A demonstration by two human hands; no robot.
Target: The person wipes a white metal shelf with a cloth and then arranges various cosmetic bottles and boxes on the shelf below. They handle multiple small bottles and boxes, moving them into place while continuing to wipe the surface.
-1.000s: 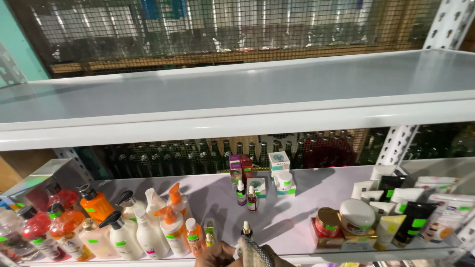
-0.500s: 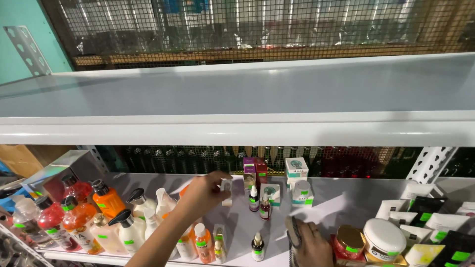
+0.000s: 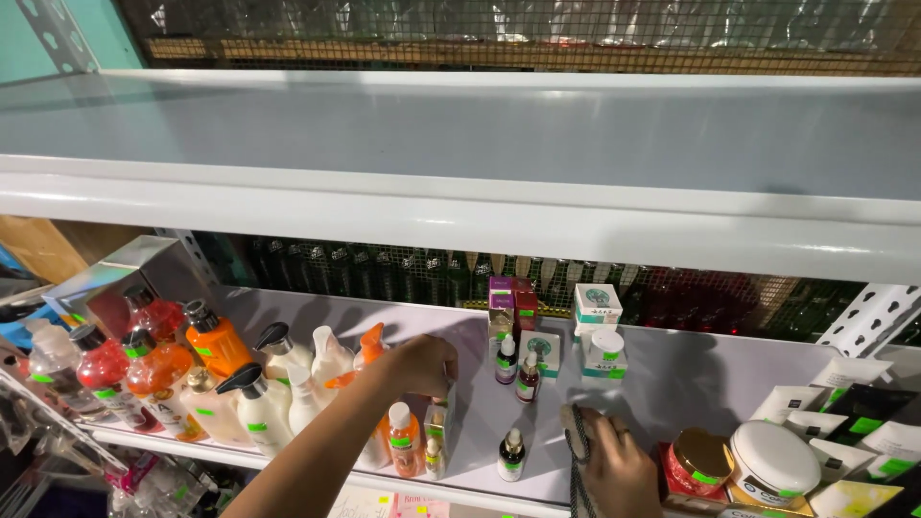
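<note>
My left hand [image 3: 422, 365] reaches in from the lower left over the lower shelf [image 3: 672, 384]. Its fingers are curled downward around a small white box that they mostly hide. The hand hovers just above a small clear box [image 3: 438, 422] and an orange-capped bottle [image 3: 403, 441] in the front row. At the shelf's front edge my right hand [image 3: 619, 470] grips a patterned woven cloth [image 3: 576, 443]. A dark dropper bottle [image 3: 511, 456] stands between the two hands. A gold-lidded jar [image 3: 697, 462] sits just right of my right hand.
White pump bottles [image 3: 259, 408] and red and orange bottles [image 3: 216, 341] crowd the shelf's left. Two dropper bottles [image 3: 518, 369] and small boxes [image 3: 597, 305] stand mid-shelf, with a white jar [image 3: 774, 460] and tubes [image 3: 863, 412] at right. The upper shelf [image 3: 460, 144] overhangs; wire mesh backs both.
My left hand came into view with a small white box, then dropped toward the front row. My right hand with the cloth shifted right along the shelf edge. The camera moved closer and lower.
</note>
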